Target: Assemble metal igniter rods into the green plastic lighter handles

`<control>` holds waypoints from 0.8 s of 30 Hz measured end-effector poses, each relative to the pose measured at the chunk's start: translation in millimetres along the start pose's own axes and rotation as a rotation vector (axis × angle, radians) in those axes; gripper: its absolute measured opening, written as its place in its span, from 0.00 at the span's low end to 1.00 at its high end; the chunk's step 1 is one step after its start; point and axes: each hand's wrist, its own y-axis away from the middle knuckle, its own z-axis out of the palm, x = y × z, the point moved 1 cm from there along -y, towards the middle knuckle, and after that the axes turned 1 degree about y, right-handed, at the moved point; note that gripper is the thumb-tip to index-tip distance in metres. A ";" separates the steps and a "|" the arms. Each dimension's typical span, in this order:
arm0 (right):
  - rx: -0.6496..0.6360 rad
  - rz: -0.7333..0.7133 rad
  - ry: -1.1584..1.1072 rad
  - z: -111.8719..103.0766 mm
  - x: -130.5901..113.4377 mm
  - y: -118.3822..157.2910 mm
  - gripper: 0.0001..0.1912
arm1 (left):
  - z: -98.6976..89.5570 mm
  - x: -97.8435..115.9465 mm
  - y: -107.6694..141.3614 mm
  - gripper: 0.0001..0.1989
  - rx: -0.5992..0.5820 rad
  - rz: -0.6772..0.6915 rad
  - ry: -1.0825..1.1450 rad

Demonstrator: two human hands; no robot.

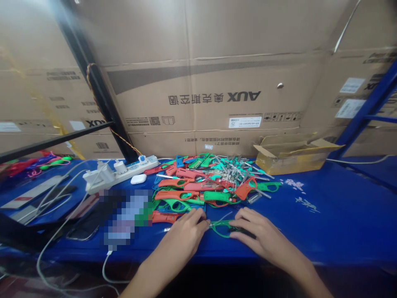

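On the blue table in front of me, a green lighter casing (221,232) with a loop-shaped trigger guard lies between my two hands. My right hand (259,231) grips its right end, the thumb below and the fingers above, and covers part of it. My left hand (191,229) pinches at the casing's left end; whatever small part sits in those fingertips is hidden. A thin pale wire or tube (226,216) sticks up beside the casing. Just beyond my hands lie orange lighter casings (176,195) and more green ones (218,196) in a pile.
Metal-tubed lighter parts (235,169) heap up behind the casings. An open cardboard box (291,159) stands at back right, near small white bits (294,184). To the left are a power strip (120,171), an earbud case (138,179), phones (89,219) and loose cables. Large cartons (192,82) form the back wall.
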 end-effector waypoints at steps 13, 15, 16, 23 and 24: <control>0.005 0.007 0.049 0.4 1.0 1.0 0.10 | 15.9 -7.4 6.6 0.11 0.162 0.042 0.128; 0.008 0.008 0.045 0.9 1.4 1.5 0.10 | 15.6 -6.9 6.2 0.10 0.178 0.042 0.147; 0.011 0.007 0.044 1.0 1.5 1.7 0.10 | 14.7 -6.4 5.8 0.09 0.176 0.047 0.156; 0.017 0.008 0.022 0.8 2.0 1.6 0.11 | 11.4 -9.1 3.1 0.11 0.186 0.107 0.173; 0.009 0.011 0.014 0.8 2.1 1.3 0.11 | 12.7 -10.5 3.2 0.11 0.196 0.118 0.162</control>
